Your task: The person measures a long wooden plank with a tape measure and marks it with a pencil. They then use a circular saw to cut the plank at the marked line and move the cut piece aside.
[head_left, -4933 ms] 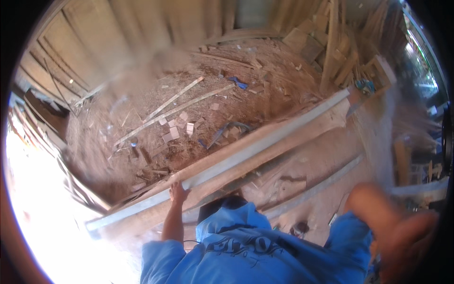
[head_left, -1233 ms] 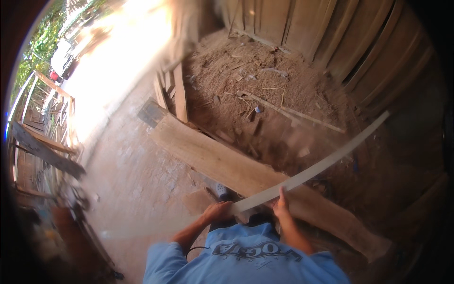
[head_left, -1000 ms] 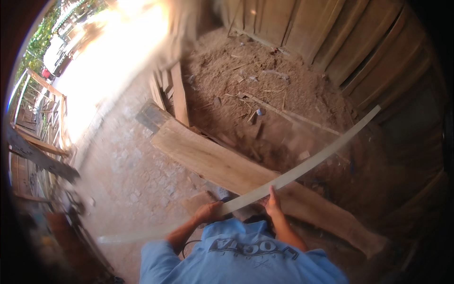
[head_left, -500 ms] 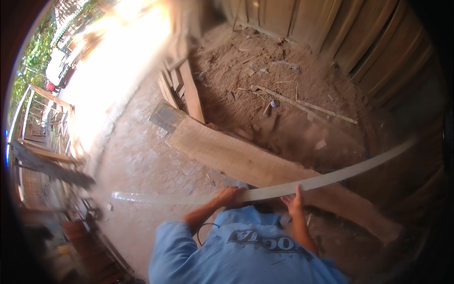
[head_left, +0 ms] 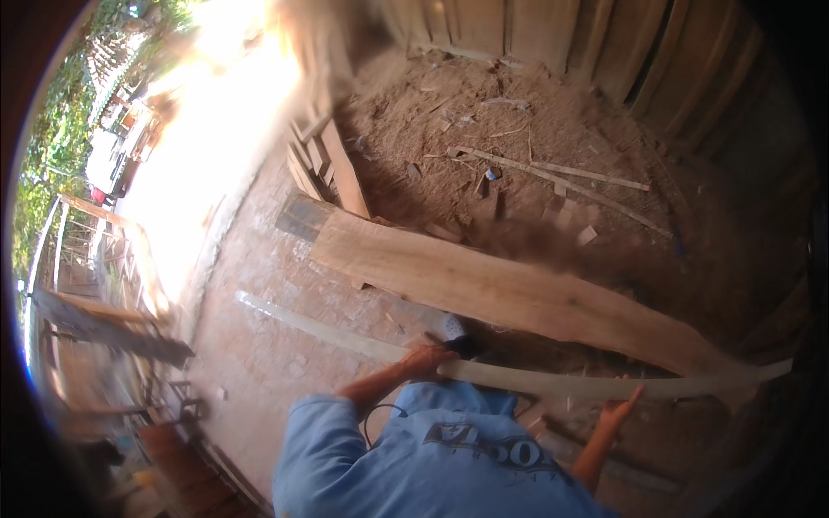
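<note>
A long, pale, narrow strip (head_left: 518, 378) stretches across in front of my body, its far-left end lower in brightness but glinting in the light. Whether it is wood or metal I cannot tell. My left hand (head_left: 429, 358) is closed around it near its middle. Farther along toward the right end, my right hand (head_left: 618, 409) holds it at the near edge, the thumb up against its face and fingertips showing beyond it. Just past the strip lies a wide wooden plank (head_left: 484, 281), sloping from upper left to lower right; the strip's right part overlaps its near end in view.
Beyond the plank is a dirt mound (head_left: 432, 112) with thin wooden sticks (head_left: 561, 180) and scraps. Short boards (head_left: 341, 168) lean at the plank's far end. A corrugated wall (head_left: 535, 39) closes the back. At left stand a wooden frame (head_left: 95, 211) and a reddish-brown slatted piece (head_left: 186, 466).
The strip has swung, its left end moving farther away and its right end nearer me. My right hand has slid out to the right along it; my left hand keeps its grip.
</note>
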Demonstrator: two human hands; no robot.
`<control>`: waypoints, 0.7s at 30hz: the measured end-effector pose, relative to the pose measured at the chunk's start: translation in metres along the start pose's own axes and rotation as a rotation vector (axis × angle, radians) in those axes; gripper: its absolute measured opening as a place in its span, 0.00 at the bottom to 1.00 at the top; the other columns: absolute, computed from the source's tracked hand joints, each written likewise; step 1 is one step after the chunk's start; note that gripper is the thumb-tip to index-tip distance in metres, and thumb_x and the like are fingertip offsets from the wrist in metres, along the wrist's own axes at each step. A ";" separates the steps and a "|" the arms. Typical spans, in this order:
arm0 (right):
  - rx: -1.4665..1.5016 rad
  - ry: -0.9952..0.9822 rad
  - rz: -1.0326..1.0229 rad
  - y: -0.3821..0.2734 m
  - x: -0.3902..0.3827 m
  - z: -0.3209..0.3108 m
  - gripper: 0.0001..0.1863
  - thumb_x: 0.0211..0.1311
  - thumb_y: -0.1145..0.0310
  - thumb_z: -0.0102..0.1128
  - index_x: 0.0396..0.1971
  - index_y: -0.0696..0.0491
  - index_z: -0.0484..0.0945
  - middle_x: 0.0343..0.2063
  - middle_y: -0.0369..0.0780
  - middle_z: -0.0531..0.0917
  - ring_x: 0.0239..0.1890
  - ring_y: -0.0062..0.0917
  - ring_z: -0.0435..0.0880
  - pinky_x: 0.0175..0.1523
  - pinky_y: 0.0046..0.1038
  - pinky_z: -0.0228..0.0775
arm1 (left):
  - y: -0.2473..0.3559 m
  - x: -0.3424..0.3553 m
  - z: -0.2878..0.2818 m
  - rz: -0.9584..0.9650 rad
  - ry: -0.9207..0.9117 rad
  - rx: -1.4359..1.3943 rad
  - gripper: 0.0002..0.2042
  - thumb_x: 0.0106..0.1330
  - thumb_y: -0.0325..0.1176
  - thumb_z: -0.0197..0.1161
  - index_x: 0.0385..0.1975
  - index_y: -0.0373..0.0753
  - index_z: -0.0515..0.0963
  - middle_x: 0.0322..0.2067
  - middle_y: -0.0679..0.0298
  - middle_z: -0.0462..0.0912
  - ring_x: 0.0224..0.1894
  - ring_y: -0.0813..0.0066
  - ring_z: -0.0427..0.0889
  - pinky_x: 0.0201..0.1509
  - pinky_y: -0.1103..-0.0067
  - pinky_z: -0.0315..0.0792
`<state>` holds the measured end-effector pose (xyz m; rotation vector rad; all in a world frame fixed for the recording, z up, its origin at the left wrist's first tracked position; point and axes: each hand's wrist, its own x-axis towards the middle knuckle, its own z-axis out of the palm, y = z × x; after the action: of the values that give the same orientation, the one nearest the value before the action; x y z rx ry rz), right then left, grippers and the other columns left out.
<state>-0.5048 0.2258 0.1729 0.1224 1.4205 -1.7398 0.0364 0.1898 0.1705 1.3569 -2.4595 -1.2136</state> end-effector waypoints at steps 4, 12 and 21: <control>0.080 -0.005 -0.031 -0.009 -0.007 -0.027 0.40 0.66 0.43 0.57 0.70 0.49 0.56 0.56 0.42 0.76 0.56 0.34 0.75 0.60 0.37 0.68 | 0.017 0.010 0.001 -0.036 -0.046 0.034 0.29 0.47 0.41 0.69 0.54 0.46 0.75 0.39 0.56 0.81 0.45 0.53 0.81 0.49 0.61 0.74; 0.063 -0.233 -0.060 -0.037 0.005 -0.003 0.41 0.65 0.46 0.60 0.71 0.49 0.55 0.61 0.44 0.73 0.61 0.33 0.74 0.59 0.35 0.73 | 0.067 0.035 -0.064 0.075 0.018 0.087 0.30 0.47 0.43 0.71 0.55 0.47 0.75 0.41 0.55 0.82 0.46 0.53 0.81 0.51 0.61 0.74; 0.160 -0.339 0.076 -0.018 0.008 0.093 0.37 0.62 0.46 0.64 0.66 0.47 0.62 0.56 0.41 0.76 0.57 0.31 0.75 0.56 0.37 0.73 | 0.100 0.025 -0.117 0.076 0.240 0.129 0.23 0.47 0.36 0.69 0.47 0.44 0.78 0.37 0.56 0.84 0.42 0.53 0.84 0.44 0.64 0.77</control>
<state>-0.4821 0.1432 0.2139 -0.0323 1.0195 -1.7159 0.0026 0.1303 0.3104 1.3365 -2.4282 -0.8349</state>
